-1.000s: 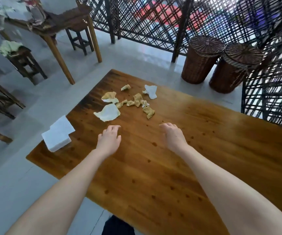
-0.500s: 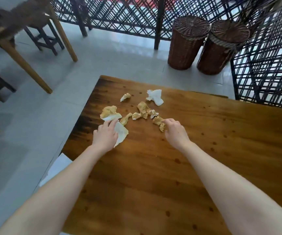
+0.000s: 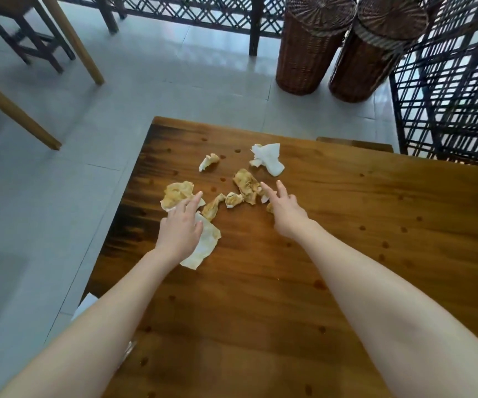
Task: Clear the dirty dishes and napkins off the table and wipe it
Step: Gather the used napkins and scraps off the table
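Napkins, stained yellow-brown and crumpled, lie scattered on the far left part of the wooden bench, toward 11 o'clock from the person. A dark lattice screen runs across 12 o'clock and down the 2 o'clock side. Two lidded wicker baskets stand touching on the tiled floor at 1 o'clock, beyond the bench's far edge. Wooden legs of other furniture stand at 10 o'clock. Both bare forearms reach forward over the bench. The left hand lies on a flat napkin, its fingers straight and released, the index tip touching a stained napkin at its 12 o'clock. The right hand is released too, index and middle fingers straight and spread, the index tip at the big crumpled wad; a small scrap shows under its thumb side. At 12 o'clock from that wad lies a mostly white napkin, and at 10 o'clock a small curled one. Between the two hands lie two little brown scraps. A white thing peeks out past the left forearm at 8 o'clock, off the bench's left edge.
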`<state>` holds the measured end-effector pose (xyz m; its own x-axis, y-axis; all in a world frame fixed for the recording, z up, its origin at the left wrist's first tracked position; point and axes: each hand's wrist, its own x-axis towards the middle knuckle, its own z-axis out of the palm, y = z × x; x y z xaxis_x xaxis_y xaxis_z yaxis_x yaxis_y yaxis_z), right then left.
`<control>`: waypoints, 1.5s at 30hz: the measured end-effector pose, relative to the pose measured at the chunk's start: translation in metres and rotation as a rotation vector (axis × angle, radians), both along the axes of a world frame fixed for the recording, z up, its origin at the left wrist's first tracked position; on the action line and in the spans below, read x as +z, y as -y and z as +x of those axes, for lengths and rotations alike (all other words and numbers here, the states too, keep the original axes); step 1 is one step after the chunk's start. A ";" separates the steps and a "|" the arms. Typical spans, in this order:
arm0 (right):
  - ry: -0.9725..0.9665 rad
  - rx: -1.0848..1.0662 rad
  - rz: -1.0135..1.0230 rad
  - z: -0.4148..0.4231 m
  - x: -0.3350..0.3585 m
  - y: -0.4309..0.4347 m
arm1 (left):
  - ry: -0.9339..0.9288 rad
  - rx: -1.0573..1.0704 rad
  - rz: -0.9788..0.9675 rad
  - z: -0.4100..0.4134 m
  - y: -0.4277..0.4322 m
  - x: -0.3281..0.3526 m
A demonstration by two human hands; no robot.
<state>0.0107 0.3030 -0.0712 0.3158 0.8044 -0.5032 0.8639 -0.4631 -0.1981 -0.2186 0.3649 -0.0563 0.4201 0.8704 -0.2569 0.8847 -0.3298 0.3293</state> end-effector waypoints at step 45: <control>0.008 0.017 0.279 -0.012 -0.024 0.007 | 0.101 -0.074 0.020 0.035 -0.008 -0.020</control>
<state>-0.0017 0.2957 -0.0949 0.3043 0.9167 -0.2589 0.8731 -0.3771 -0.3089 -0.1834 0.3724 -0.0764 0.5065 0.8403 -0.1931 0.8202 -0.4005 0.4086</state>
